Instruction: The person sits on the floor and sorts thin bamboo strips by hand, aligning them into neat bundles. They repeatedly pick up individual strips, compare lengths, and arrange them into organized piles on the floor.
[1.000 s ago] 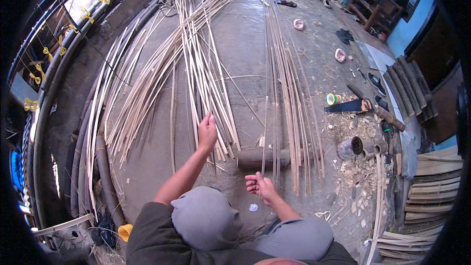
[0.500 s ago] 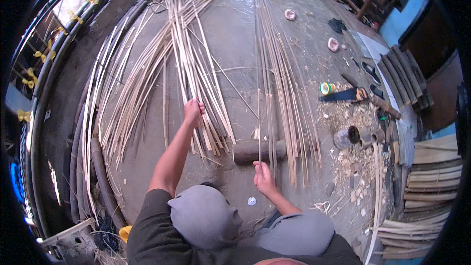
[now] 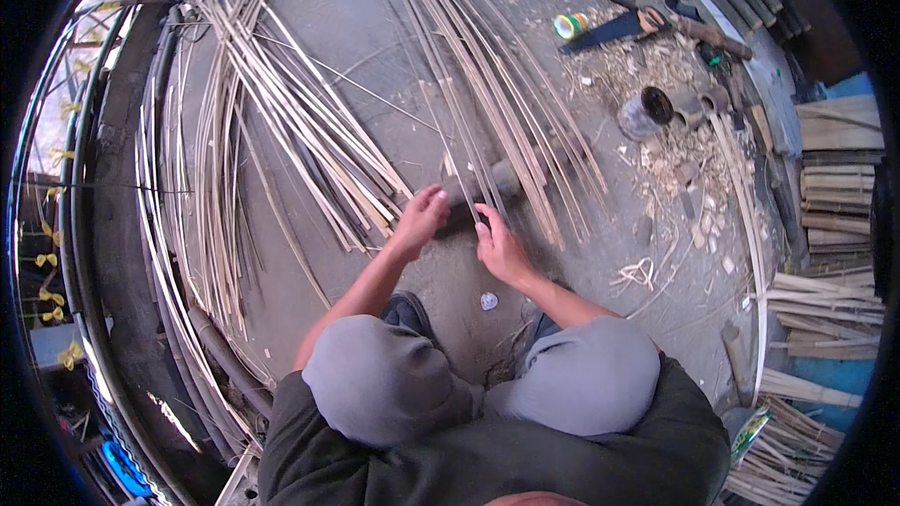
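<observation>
In the head view, my right hand (image 3: 500, 248) pinches the near end of a thin bamboo strip (image 3: 459, 152) between thumb and fingers. This strip runs away from me across a short bamboo log (image 3: 504, 180) on the floor. Just left of it is my left hand (image 3: 427, 217), its fingers loosely curled and apart, with nothing visible in them. More strips (image 3: 530, 159) rest over the log, fanning out to the right of my right hand. A crossed pile of pale bamboo strips (image 3: 309, 122) lies to the left, beyond my left hand.
To the right lie a handsaw (image 3: 614, 31), a tape roll (image 3: 569, 26), a dark can (image 3: 645, 112) and scattered wood shavings (image 3: 689, 155). Split bamboo stacks (image 3: 839, 183) stand at the far right. Long poles (image 3: 230, 356) line the left side. A crumpled white scrap (image 3: 488, 301) is near my feet.
My left hand has left the left pile and come right, close to my right hand. The right hand still grips a strip. The view has shifted downward and turned.
</observation>
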Demonstrator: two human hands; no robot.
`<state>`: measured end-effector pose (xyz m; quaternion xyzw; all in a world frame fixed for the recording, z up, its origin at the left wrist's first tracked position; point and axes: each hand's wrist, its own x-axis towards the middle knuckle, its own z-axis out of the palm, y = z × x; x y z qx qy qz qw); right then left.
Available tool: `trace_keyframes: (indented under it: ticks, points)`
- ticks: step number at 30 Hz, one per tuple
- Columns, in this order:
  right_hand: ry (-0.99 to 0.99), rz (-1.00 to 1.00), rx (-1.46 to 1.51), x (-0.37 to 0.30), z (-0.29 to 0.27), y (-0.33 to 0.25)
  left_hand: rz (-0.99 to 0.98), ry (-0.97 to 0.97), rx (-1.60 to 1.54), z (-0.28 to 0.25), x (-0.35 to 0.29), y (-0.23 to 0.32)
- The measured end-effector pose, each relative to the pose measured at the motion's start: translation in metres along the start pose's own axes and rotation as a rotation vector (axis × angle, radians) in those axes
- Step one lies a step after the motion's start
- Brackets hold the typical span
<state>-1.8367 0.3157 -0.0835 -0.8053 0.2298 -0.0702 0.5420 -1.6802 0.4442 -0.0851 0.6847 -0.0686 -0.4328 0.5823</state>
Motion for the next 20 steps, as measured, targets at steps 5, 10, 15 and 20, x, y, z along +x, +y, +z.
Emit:
trace_keyframes:
  ticks: [5, 10, 15, 20]
  points:
    - [0.071, -0.148, -0.006, -0.01, -0.001, 0.0, 0.001, -0.131, -0.116, 0.045, -0.023, -0.006]
    - [-0.068, 0.002, 0.039, -0.021, -0.002, 0.015, -0.054, -0.103, -0.13, 0.045, -0.01, -0.006]
    - [-0.217, -0.009, 0.113, -0.022, -0.016, 0.004, -0.047, -0.102, -0.181, 0.049, -0.015, -0.015]
    - [-0.027, -0.314, -0.084, -0.007, -0.039, 0.0, 0.061, -0.094, -0.102, 0.047, -0.011, -0.001]
